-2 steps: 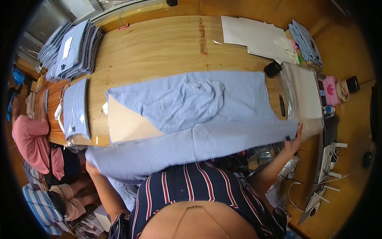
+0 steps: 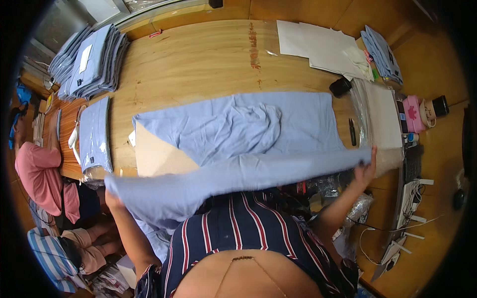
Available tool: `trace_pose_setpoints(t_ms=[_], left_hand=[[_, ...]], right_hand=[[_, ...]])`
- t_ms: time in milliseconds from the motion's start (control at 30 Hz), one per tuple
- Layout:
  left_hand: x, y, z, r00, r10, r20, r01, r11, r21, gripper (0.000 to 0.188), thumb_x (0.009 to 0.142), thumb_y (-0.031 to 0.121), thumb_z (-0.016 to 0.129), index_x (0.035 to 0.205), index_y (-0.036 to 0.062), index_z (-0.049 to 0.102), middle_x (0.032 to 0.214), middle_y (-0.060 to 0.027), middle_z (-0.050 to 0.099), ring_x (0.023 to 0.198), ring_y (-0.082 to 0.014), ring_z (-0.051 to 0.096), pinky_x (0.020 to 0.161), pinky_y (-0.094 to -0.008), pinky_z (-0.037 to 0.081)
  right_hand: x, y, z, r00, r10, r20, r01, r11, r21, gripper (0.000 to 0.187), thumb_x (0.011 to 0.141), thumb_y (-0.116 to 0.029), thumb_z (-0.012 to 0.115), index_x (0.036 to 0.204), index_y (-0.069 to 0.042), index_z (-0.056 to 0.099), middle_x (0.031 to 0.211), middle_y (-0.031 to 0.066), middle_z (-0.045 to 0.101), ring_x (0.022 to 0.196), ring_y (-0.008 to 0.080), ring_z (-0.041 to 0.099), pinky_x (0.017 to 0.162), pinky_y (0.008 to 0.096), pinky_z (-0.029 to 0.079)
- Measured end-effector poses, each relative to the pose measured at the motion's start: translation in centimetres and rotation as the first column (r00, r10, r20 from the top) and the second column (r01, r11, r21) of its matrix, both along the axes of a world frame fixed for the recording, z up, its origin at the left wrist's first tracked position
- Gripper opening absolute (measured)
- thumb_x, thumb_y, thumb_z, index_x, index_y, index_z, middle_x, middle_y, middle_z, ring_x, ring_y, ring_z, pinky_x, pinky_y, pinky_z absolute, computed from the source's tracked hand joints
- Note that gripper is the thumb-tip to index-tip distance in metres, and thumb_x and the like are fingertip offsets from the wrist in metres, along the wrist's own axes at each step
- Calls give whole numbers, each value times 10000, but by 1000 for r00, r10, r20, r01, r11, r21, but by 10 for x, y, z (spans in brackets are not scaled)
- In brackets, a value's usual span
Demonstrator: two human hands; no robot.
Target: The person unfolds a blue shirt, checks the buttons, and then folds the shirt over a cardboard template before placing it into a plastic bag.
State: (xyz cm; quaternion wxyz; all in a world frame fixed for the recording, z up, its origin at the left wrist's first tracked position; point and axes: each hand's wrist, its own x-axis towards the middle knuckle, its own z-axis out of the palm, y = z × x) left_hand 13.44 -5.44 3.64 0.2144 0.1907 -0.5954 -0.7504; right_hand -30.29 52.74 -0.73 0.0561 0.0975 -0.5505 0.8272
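Blue garment (image 2: 305, 119) partly covering pale board (image 2: 161, 153): laid out, not yet smoothed.
Your left hand (image 2: 114, 198) and right hand (image 2: 366, 171) hold the raised near edge, each grip closed.

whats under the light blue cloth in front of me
A flat beige sheet shows partly beneath the light blue, wrinkled cloth; its covered extent, and anything else underneath, cannot be seen.

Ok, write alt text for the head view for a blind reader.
The left hand and right hand hold opposite ends of the near part of a light-blue cloth, the rest rumpled on a wooden table, partly covering a beige board. Folded blue garments are stacked at far left; a person in pink is at left.
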Motion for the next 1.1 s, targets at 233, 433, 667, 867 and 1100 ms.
trace_pose_setpoints(t_ms=[233,433,667,867,1100], left_hand=[[-159,-62,-24,956,-9,293,-54,977,207,376,717,48,632,1063,5,491,980,-73,579,865,-170,562,782,-285,457],[-219,-27,-31,824,561,-83,-168,103,-980,317,690,104,641,952,-6,501,897,-178,549,842,-339,528,738,-379,412],[-292,162,-61,950,-80,301,302,-6,-953,512,800,434,468,1263,229,393,1383,-46,252,1278,-259,204,990,-542,142],[-251,138,-23,957,-50,284,288,242,-927,364,817,281,491,1144,122,494,1186,-86,487,1131,-240,420,968,-493,234],[-90,49,-30,657,668,350,102,381,-919,329,709,87,585,1026,35,512,1139,-123,492,1122,-305,404,913,-454,315]], right_hand=[[-94,-96,-26,837,285,467,-255,959,-126,362,833,-158,540,1146,6,457,1094,115,508,1029,252,500,818,318,430],[-83,-128,-32,992,-102,75,30,766,642,509,803,-225,579,1248,-80,379,1203,140,441,1098,273,449,899,377,375],[0,-224,-23,969,178,-172,218,-287,933,531,813,-444,473,1288,-248,340,1394,22,213,1273,310,170,922,641,151],[-8,-272,-1,885,356,-300,370,-147,917,322,827,-222,471,1130,-118,498,1185,84,472,1070,265,446,878,523,293],[161,-429,25,-187,877,-442,9,451,892,383,756,-100,473,1128,-180,514,1182,39,485,1081,245,443,915,493,306]])
